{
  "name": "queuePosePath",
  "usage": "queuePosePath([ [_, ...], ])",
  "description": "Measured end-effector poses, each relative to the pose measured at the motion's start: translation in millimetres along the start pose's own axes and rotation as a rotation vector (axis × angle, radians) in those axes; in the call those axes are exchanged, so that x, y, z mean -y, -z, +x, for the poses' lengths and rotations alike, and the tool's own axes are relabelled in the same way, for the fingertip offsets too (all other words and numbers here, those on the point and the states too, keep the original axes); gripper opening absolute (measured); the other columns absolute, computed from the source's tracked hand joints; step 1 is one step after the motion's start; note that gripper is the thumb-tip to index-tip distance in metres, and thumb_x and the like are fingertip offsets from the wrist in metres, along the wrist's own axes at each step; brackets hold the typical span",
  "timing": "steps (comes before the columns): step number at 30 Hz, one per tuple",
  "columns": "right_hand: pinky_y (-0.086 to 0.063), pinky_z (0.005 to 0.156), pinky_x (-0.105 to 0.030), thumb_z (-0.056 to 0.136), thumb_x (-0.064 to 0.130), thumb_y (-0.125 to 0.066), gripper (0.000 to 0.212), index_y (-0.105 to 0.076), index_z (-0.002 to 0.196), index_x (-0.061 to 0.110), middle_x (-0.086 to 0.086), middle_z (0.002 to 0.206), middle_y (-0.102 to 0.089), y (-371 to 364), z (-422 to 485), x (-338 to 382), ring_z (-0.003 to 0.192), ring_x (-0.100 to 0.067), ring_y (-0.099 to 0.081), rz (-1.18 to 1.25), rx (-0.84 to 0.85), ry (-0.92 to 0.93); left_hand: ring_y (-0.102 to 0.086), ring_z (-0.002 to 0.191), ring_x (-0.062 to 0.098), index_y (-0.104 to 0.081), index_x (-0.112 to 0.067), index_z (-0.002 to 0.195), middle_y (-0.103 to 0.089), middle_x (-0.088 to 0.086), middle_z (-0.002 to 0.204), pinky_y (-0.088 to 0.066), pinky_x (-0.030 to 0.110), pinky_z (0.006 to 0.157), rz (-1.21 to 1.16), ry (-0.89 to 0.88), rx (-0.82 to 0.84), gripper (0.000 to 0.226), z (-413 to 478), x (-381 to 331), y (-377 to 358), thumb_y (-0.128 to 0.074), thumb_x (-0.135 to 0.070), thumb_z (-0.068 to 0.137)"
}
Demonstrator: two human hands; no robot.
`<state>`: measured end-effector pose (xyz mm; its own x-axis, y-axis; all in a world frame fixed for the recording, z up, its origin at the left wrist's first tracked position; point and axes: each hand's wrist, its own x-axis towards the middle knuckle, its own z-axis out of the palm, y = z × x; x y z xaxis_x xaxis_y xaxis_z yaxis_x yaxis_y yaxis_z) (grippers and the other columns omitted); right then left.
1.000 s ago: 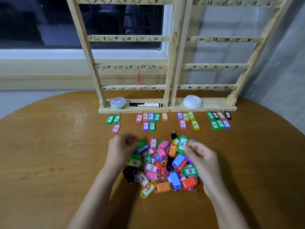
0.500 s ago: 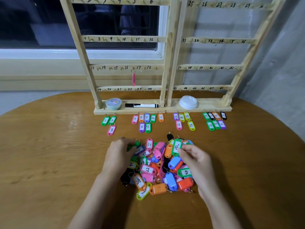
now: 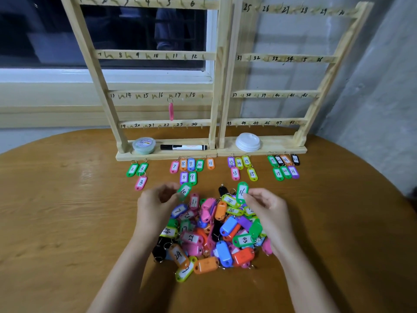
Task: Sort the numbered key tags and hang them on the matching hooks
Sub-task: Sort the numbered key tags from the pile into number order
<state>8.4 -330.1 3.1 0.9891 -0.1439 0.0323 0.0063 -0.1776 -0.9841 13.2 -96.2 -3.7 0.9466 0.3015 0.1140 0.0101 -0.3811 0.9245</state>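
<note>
A heap of coloured key tags (image 3: 212,233) lies on the round wooden table (image 3: 67,222). My left hand (image 3: 155,204) pinches a green tag marked 10 (image 3: 184,190) at the heap's far left edge. My right hand (image 3: 266,208) pinches a green tag marked 16 (image 3: 242,192) at the heap's far right. Two wooden hook racks (image 3: 216,86) with numbered rails stand behind. One pink tag (image 3: 171,110) hangs under hook 17. Sorted tags lie in groups before the racks: 2–3 (image 3: 137,172), 7–11 (image 3: 191,169), 13–15 (image 3: 242,167), 19–22 (image 3: 284,167).
On the rack bases sit a small round tub (image 3: 144,145), a black marker (image 3: 184,147) and a stack of white lids (image 3: 247,141). A window and sill run behind the left rack; a grey wall stands at the right.
My left hand has lifted the green 10 tag out of the heap's left edge. My right hand still holds the green 16 tag, raised slightly.
</note>
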Motion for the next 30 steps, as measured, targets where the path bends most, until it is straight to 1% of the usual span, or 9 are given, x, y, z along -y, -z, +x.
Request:
queuePosePath([
  [3,-0.049,0.072,-0.015,0.087,0.012,-0.068,0.015,-0.068,0.084,0.026,0.009,0.084,-0.07,15,38,6,0.079,-0.002,-0.064,-0.055,-0.056,0.039,-0.07,0.073,0.008,-0.07,-0.019,0.084,-0.073,-0.002,0.076,-0.053,0.018,0.069,-0.1,0.024,0.055,0.015,-3,-8,-4,-0.071,-0.004,0.082],
  [5,-0.048,0.075,-0.017,0.087,0.01,-0.067,0.007,-0.07,0.092,0.015,0.007,0.085,-0.068,24,68,5,0.081,-0.005,-0.062,-0.101,-0.087,0.035,-0.07,0.075,0.014,-0.07,-0.016,0.086,-0.073,0.002,0.078,-0.054,0.024,0.071,-0.138,0.048,0.074,0.012,-4,-11,-7,-0.071,-0.005,0.082],
  [6,-0.048,0.077,-0.02,0.087,0.011,-0.067,0.011,-0.07,0.099,0.01,0.004,0.088,-0.068,27,84,2,0.084,-0.007,-0.063,-0.151,-0.094,0.025,-0.069,0.075,0.015,-0.07,-0.016,0.086,-0.073,0.003,0.079,-0.053,0.025,0.07,-0.159,0.063,0.075,0.012,-5,-11,-8,-0.072,-0.005,0.082],
  [8,-0.048,0.08,-0.025,0.087,0.012,-0.068,0.018,-0.07,0.104,0.006,-0.003,0.095,-0.069,31,115,-4,0.089,-0.013,-0.063,-0.261,-0.103,0.013,-0.068,0.074,0.013,-0.07,-0.016,0.086,-0.073,0.002,0.079,-0.052,0.021,0.067,-0.215,0.088,0.071,0.012,-7,-13,-10,-0.073,-0.005,0.081],
  [10,-0.048,0.08,-0.028,0.086,0.014,-0.069,0.018,-0.072,0.102,0.006,-0.006,0.099,-0.071,33,141,-8,0.091,-0.015,-0.064,-0.391,-0.118,0.018,-0.068,0.075,0.012,-0.07,-0.013,0.088,-0.074,0.003,0.08,-0.052,0.016,0.065,-0.256,0.107,0.081,0.012,-8,-14,-11,-0.072,-0.004,0.081],
  [16,-0.052,0.084,-0.037,0.087,0.021,-0.067,0.013,-0.073,0.098,0.017,-0.001,0.104,-0.072,30,181,-10,0.098,-0.023,-0.064,-0.737,-0.109,-0.007,-0.068,0.07,0.008,-0.069,-0.009,0.089,-0.073,0.003,0.078,-0.05,0.012,0.06,-0.306,0.119,0.093,0.011,-11,-15,-9,-0.072,-0.002,0.08],
  [20,-0.045,0.081,-0.03,0.088,0.022,-0.065,0.021,-0.071,0.108,0.02,0.002,0.115,-0.069,24,183,-9,0.106,-0.021,-0.061,-0.857,-0.049,-0.023,-0.067,0.07,0.006,-0.069,-0.009,0.09,-0.072,0.004,0.079,-0.048,0.011,0.059,-0.357,0.153,0.093,0.012,-9,-13,-8,-0.071,-0.002,0.081],
  [25,-0.04,0.074,-0.028,0.089,0.025,-0.064,0.022,-0.071,0.109,0.02,0.002,0.116,-0.068,21,183,-8,0.106,-0.021,-0.059,-0.863,-0.061,-0.036,-0.066,0.07,0.007,-0.069,-0.007,0.092,-0.071,0.005,0.078,-0.049,0.012,0.06,-0.391,0.162,0.086,0.012,-9,-12,-8,-0.07,-0.001,0.081],
  [30,-0.046,0.077,-0.029,0.087,0.024,-0.067,0.018,-0.069,0.103,0.016,-0.001,0.104,-0.069,24,175,-2,0.098,-0.02,-0.062,-0.725,-0.075,0.033,-0.067,0.073,0.01,-0.069,-0.009,0.093,-0.071,0.004,0.08,-0.051,0.017,0.063,-0.407,0.191,0.089,0.012,-9,-14,-10,-0.069,-0.004,0.082],
])
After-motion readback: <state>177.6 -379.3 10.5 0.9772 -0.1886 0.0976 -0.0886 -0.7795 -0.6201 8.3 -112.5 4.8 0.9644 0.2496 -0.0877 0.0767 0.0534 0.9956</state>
